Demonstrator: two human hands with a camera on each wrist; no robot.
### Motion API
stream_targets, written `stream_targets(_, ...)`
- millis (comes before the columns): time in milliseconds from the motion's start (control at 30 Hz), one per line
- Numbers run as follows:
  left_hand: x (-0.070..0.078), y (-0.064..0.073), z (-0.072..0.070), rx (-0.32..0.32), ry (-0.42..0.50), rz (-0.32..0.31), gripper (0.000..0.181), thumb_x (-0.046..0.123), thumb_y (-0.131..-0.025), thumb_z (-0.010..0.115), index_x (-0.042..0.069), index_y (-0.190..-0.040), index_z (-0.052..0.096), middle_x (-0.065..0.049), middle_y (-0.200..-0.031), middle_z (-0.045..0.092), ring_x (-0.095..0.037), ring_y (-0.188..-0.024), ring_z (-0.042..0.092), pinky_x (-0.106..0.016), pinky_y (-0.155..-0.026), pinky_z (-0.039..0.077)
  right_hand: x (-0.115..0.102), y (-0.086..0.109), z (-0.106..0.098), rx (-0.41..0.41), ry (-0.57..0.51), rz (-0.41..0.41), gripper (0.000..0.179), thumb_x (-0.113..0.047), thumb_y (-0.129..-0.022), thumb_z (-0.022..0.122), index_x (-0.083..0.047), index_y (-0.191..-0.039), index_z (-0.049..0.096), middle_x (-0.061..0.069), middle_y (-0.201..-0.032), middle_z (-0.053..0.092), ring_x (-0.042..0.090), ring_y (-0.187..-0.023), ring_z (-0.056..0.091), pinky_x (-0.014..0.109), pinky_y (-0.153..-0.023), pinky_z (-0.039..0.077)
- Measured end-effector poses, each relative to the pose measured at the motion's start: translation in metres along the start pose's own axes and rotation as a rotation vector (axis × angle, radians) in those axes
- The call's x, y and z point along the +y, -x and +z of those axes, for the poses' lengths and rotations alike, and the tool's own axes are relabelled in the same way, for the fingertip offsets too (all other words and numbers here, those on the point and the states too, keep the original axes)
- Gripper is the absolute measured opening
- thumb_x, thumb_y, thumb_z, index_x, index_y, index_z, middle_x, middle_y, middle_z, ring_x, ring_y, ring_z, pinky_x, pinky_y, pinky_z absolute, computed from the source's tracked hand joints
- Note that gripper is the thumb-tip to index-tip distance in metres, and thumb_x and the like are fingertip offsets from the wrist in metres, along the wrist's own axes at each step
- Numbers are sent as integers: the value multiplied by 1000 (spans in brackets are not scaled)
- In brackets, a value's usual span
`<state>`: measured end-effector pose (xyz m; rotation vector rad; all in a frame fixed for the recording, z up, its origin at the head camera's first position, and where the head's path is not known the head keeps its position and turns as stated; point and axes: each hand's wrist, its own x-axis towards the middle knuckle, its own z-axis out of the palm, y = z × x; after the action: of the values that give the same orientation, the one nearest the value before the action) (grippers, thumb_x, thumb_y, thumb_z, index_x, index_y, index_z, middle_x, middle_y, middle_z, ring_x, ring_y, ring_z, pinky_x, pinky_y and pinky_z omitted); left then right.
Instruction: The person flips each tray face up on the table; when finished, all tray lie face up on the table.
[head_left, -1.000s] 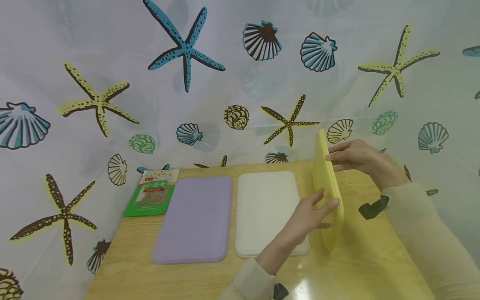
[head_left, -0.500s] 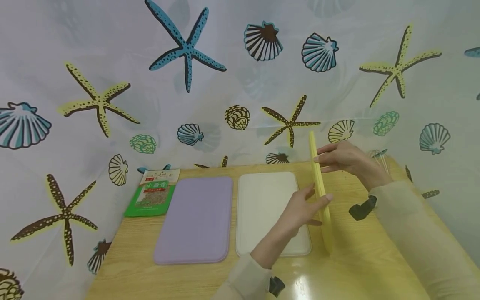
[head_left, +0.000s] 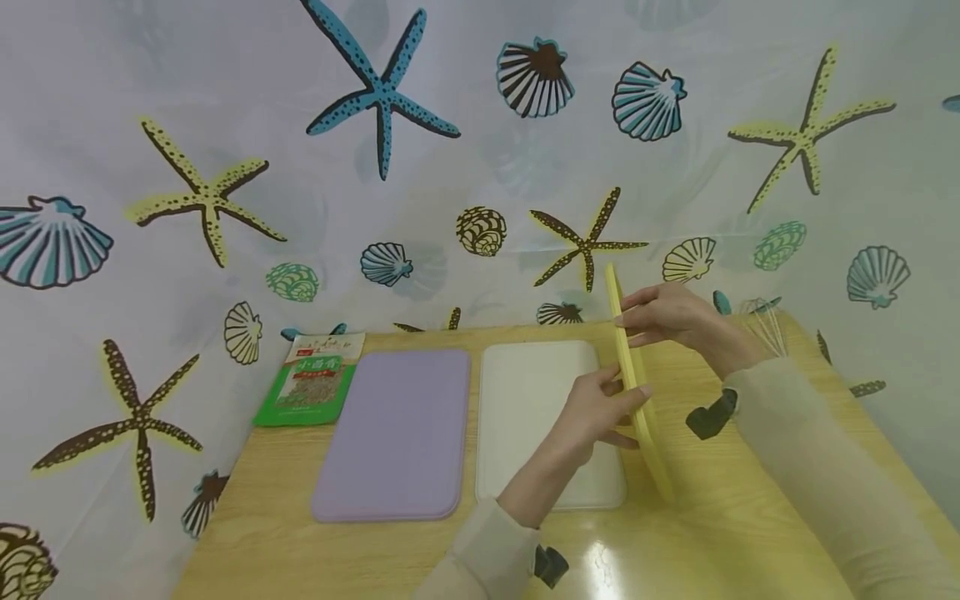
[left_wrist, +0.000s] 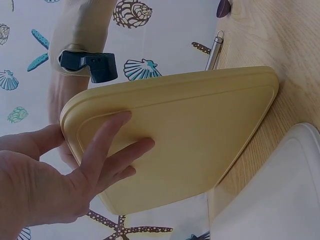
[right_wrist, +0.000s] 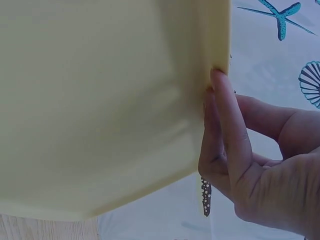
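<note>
A yellow rectangular tray (head_left: 651, 442) is held on its edge, tilted, just right of a white tray (head_left: 528, 417) that lies flat. My left hand (head_left: 592, 412) grips its near upper edge, thumb on the rim and fingers spread over the left face. At the far upper edge my right hand (head_left: 671, 317) pinches the rim. In the left wrist view the flat outer face of the yellow tray (left_wrist: 200, 130) is seen. The right wrist view has its shallow inner side (right_wrist: 100, 90), with my fingers at the rim. A purple tray (head_left: 393, 433) of similar shape lies further left.
A green and white packet (head_left: 311, 379) lies at the back left of the wooden table (head_left: 255, 533). A wire whisk (head_left: 767, 325) is at the back right, its metal handle (left_wrist: 216, 50) visible in the left wrist view. A patterned curtain (head_left: 450, 150) hangs behind.
Both hands have moved slightly left with the yellow tray. It has turned from showing its left face to nearly edge-on, its top leaning left. The grips look the same.
</note>
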<state>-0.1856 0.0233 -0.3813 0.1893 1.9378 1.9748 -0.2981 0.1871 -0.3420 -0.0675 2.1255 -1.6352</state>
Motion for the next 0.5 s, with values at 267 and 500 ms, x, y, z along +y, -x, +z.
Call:
stream_targets(267,-2,4,1,31,37,-3,38,12,-91,65,2,-127,58,-12,-108,67,-27,-82,69,-40,-59,60,3,0,5,-5,26,2,51,-6,-93,62,9,-137,40,21,-117,55,17,-88,66,34,-83,57)
stream_targets(500,-3,5,1,36,47,8,39,10,-91,64,-2,-128,56,-14,-107,68,-27,-79,70,-40,-59,60,6,-2,7,-7,8,-9,48,-5,-93,61,8,-136,43,21,-118,54,22,-94,66,36,-85,57)
